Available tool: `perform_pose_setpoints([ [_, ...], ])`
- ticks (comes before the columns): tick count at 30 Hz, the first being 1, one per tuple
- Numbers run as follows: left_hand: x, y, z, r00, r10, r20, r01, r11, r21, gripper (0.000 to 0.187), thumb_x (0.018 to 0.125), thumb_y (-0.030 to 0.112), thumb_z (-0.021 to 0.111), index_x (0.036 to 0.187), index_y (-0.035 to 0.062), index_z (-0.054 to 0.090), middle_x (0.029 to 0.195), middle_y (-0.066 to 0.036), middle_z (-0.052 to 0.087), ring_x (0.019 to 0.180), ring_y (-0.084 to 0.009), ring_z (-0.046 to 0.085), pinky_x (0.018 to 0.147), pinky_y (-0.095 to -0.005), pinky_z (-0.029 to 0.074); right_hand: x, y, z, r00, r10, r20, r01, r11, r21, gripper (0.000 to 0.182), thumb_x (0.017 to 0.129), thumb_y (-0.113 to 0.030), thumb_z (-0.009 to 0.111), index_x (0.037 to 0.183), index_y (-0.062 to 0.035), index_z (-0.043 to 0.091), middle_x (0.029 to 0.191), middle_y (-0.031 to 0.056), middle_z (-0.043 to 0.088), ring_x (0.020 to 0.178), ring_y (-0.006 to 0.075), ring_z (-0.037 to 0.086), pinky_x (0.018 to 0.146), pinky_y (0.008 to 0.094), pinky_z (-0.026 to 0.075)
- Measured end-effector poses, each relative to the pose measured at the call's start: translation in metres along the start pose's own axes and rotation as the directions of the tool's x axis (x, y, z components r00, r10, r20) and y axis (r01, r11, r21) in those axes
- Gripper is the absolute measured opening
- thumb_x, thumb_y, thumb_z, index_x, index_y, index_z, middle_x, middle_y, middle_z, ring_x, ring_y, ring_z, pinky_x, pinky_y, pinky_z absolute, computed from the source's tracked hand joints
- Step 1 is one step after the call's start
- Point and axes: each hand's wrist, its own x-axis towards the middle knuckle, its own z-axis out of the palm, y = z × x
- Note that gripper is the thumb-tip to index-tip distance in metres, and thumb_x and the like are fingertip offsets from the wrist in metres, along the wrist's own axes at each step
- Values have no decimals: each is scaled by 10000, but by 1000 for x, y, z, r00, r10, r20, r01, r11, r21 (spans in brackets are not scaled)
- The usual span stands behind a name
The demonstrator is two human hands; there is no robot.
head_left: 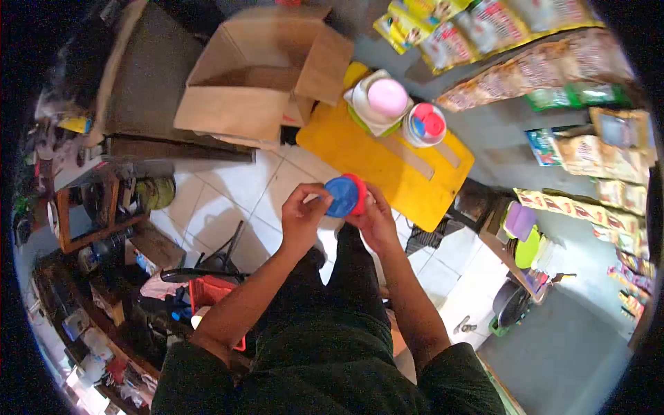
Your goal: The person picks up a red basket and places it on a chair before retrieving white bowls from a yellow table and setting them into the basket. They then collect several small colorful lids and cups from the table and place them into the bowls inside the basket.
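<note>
In front of my body I hold two round plastic pieces that look like lids, one blue and one red. The blue lid [340, 198] faces up, its left edge pinched by the thumb and fingers of my left hand [302, 213]. Just behind it and to the right, the red lid [359, 188] overlaps it. Around the right side of the red lid my right hand [377, 220] is closed. Whether the two pieces are joined cannot be made out. Beyond my hands, a white tub [424, 126] holding red and blue pieces stands on a yellow tabletop [387, 173].
Beside the tub sits a container with a pink lid [387, 97]. An open cardboard box [235, 107] stands at the back left. Sachet strips [539, 69] hang along the right wall. A red basket [207, 294] is by my left arm; a grey surface [560, 356] lies lower right.
</note>
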Motion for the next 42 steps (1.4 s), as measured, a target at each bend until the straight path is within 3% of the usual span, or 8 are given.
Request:
perform_pose_setpoints([
  [13, -87, 158, -46, 976, -68, 206, 111, 973, -203, 172, 933, 51, 510, 1096, 100, 533, 1074, -1, 541, 826, -94, 562, 692, -239, 476, -100, -25, 131, 915, 34, 401, -86, 990, 112, 652, 931, -448, 514, 1436, -92, 308, 1377, 139, 454, 1259, 290, 455, 1040, 478, 371],
  [17, -95, 179, -73, 932, -113, 346, 177, 971, -160, 248, 936, 250, 491, 1069, 47, 539, 756, 1, 480, 613, -68, 443, 557, -212, 377, -112, -36, 143, 894, 69, 443, -82, 997, 10, 714, 905, -548, 487, 1453, -138, 283, 1408, 137, 430, 1246, 329, 462, 1021, 504, 364],
  [21, -106, 188, -92, 900, 112, 422, -127, 992, 8, 413, 842, 384, 609, 1043, 34, 522, 653, 26, 391, 550, -39, 359, 487, -214, 301, -110, -55, 148, 887, 39, 460, 1, 996, -86, 691, 922, -493, 469, 1453, -97, 271, 1379, 180, 451, 1166, 331, 524, 978, 466, 412],
  [22, -104, 191, -97, 900, 144, 412, -247, 946, 209, 433, 798, 352, 679, 1050, 43, 511, 710, 8, 429, 592, -52, 391, 506, -213, 317, -108, -62, 147, 883, 14, 469, 42, 993, -110, 675, 929, -472, 455, 1449, -79, 278, 1356, 198, 469, 1128, 328, 552, 955, 443, 437],
  [26, -114, 207, -81, 952, 145, 270, -208, 953, 220, 407, 802, 283, 688, 1073, 45, 500, 808, -27, 489, 697, -89, 486, 574, -233, 398, -105, -102, 140, 902, 84, 424, 6, 978, -207, 568, 969, -410, 352, 1384, -22, 369, 1202, 191, 568, 935, 250, 606, 828, 363, 484],
  [28, -114, 210, -69, 979, 142, 146, -128, 986, -105, 372, 820, 264, 661, 1079, 41, 512, 896, -57, 525, 825, -141, 545, 672, -288, 467, -99, -125, 125, 893, 108, 437, 24, 958, -285, 552, 969, -413, 347, 1342, -11, 408, 1159, 187, 588, 899, 245, 614, 788, 353, 493],
  [38, -88, 197, 26, 981, 160, -110, -181, 960, -214, 577, 949, 491, 422, 1217, -15, 492, 1037, -162, 587, 905, -274, 622, 683, -385, 544, -51, -207, 63, 906, 65, 417, 174, 844, -508, 484, 961, -446, 313, 1112, -35, 520, 903, 177, 653, 635, 250, 622, 513, 330, 469],
  [42, -94, 190, 46, 946, 184, -267, -261, 921, -289, 581, 972, 532, 335, 1083, 4, 551, 978, -151, 627, 784, -233, 644, 598, -309, 529, -26, -199, 91, 868, 165, 469, 91, 875, -476, 470, 953, -459, 332, 1104, -58, 526, 885, 150, 644, 643, 225, 615, 516, 306, 470],
])
